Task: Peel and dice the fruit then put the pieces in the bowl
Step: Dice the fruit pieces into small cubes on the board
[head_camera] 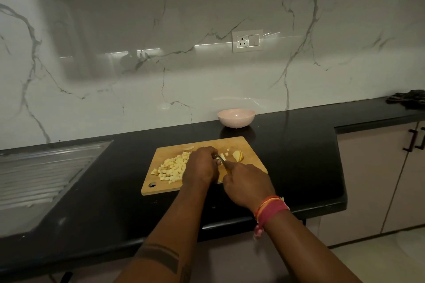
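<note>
Black stone counter holds rectangular wooden cutting board (249,156): dicing step underway, left hand (200,166) pinning a fruit piece, right hand (247,183) gripping steel knife (220,159), pale diced fruit pile (171,167) left, unpeeled wedge (238,155) next, pink round bowl (236,117) far, unfilled.

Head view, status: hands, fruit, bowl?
Right hand grips knife; left hand steadies fruit. Dice piled on board, wedge uncut. Bowl empty, path clear.

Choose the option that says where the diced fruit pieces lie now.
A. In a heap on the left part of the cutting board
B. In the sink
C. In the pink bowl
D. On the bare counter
A: the diced pieces sit heaped on the cutting board, while the bowl looks empty.
</note>
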Available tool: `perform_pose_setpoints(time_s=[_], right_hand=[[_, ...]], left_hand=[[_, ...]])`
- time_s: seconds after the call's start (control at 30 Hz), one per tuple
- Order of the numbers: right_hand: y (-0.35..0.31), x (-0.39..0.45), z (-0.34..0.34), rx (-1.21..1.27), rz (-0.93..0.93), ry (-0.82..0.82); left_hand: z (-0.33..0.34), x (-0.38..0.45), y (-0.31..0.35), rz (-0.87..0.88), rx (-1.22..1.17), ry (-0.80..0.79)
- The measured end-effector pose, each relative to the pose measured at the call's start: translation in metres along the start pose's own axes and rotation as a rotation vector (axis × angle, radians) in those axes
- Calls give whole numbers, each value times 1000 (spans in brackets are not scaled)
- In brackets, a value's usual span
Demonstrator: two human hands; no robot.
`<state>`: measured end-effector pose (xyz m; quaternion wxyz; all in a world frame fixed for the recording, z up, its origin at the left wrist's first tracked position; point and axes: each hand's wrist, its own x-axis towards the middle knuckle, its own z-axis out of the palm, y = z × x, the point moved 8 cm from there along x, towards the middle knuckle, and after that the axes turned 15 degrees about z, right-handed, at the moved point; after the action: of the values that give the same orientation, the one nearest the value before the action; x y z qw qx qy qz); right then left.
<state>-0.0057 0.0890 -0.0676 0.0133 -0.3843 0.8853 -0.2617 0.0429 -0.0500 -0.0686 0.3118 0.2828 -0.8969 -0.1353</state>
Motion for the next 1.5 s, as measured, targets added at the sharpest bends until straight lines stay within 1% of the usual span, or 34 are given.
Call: perform_pose_setpoints(time_s=[0.13, 0.3, 0.43, 0.57, 0.63, 0.73, 1.0, 1.1, 1.2, 1.4, 1.5], right_hand=[[5, -21, -5, -2, -14, 54], [13, -33, -11, 77, -1, 113], [20, -34, -16, 231, 60, 148], [25, -30, -20, 298, 120, 157], [24, -30, -21, 293, 122, 162], [23, -30, -19, 275, 120, 156], [16, -28, -13, 138, 114, 149], [15, -23, -10, 105, 130, 114], [8, -21, -7, 63, 90, 89], [13, -19, -8, 74, 98, 117], [12, -17, -7, 89, 90, 103]], left_hand=[[1, 0, 1, 8, 35, -21], [3, 0, 2, 15, 33, -41], [5, -4, 5, 57, 31, -54], [14, -3, 10, 108, 157, -155], [15, 0, 8, 84, 207, -186], [13, 2, 11, 87, 208, -167], [11, -1, 13, 191, 37, -120], [11, -1, 12, 173, 30, -111], [11, 0, 9, 163, 23, -105], [7, 4, 2, 127, 55, -53], [9, 6, -5, 97, 61, -65]])
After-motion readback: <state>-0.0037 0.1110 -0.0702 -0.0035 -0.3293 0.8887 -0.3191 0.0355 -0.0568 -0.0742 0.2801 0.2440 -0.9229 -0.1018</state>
